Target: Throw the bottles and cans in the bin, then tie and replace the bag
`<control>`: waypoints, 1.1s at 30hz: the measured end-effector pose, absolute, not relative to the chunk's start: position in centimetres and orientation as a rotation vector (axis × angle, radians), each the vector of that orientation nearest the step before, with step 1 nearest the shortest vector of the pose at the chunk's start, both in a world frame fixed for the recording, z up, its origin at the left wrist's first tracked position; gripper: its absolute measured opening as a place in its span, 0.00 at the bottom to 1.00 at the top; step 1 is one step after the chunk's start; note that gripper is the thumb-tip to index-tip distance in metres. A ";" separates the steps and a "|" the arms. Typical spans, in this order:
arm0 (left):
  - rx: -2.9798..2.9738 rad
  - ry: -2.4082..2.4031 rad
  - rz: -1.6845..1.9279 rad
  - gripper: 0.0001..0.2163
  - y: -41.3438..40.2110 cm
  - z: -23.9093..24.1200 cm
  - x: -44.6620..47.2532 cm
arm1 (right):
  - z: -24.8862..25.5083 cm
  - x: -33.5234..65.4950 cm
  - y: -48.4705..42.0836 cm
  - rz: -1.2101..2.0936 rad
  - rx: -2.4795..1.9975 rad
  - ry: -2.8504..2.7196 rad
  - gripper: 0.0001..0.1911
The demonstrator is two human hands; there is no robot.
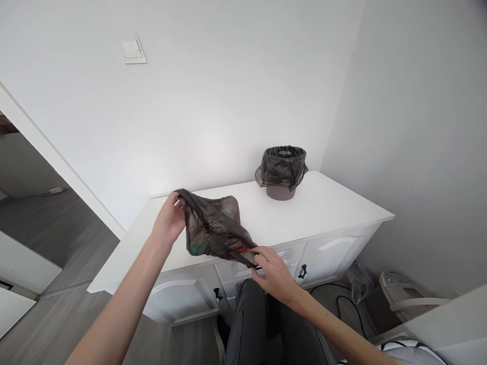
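Observation:
A thin dark plastic bag [218, 225] is stretched between my hands at the front left of the white cabinet top. Green and reddish patches show through it; what is inside cannot be made out. My left hand [169, 218] grips its upper left corner, fingers partly hidden behind the plastic. At the opposite corner, beyond the cabinet's front edge, my right hand [274, 271] pinches the bag between thumb and fingers. A small brown bin [280, 192] stands farther back on the right, its dark liner [283, 167] folded over the rim.
The white cabinet [304, 215] stands against the wall, with dark handles on its front. A light switch [134, 50] is on the wall. At the lower right sit a beige appliance [407, 294], a clear plastic bag [359, 281] and a black cable [352, 299]. A doorway opens at left.

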State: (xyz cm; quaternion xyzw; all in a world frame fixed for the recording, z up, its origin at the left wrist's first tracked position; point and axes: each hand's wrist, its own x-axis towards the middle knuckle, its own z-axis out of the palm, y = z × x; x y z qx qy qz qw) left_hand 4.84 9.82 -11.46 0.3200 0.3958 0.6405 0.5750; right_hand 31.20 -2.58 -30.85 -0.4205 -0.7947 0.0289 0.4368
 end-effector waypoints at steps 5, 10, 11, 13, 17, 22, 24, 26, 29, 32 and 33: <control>0.876 1.066 1.570 0.08 9.6 -10.3 4.0 | -32.0 31.3 -1.6 0.125 -1.167 -1.975 0.07; 1.099 1.137 1.544 0.13 9.3 -12.2 4.0 | -33.6 28.9 0.0 0.192 -1.209 -2.074 0.05; 1.111 1.152 1.558 0.13 9.3 -12.6 3.8 | -33.7 28.2 0.5 0.217 -1.211 -2.088 0.05; 1.087 1.175 1.604 0.13 9.7 -13.2 3.3 | -33.6 26.7 1.6 0.261 -1.226 -2.103 0.06; 1.021 1.149 1.656 0.12 10.8 -13.2 2.1 | -32.2 23.4 4.5 0.284 -1.346 -2.090 0.07; 1.016 1.235 1.669 0.10 12.0 -12.9 1.1 | -29.9 21.1 7.1 0.279 -1.468 -2.047 0.08; 1.127 1.358 1.703 0.12 11.4 -13.5 0.9 | -29.5 21.1 7.4 0.304 -1.472 -2.025 0.09; 1.347 1.559 1.796 0.15 9.9 -14.6 0.8 | -29.5 21.4 7.0 0.312 -1.456 -1.983 0.13; 1.850 1.757 1.828 0.16 6.7 -17.1 1.2 | -29.9 21.6 5.4 0.219 -1.387 -1.908 0.21; 2.404 1.686 1.371 0.10 4.0 -20.1 1.5 | -29.9 21.1 3.2 0.092 -1.256 -1.903 0.27; 2.517 1.683 1.201 0.09 3.5 -21.1 1.5 | -29.7 20.8 2.6 0.062 -1.213 -1.911 0.27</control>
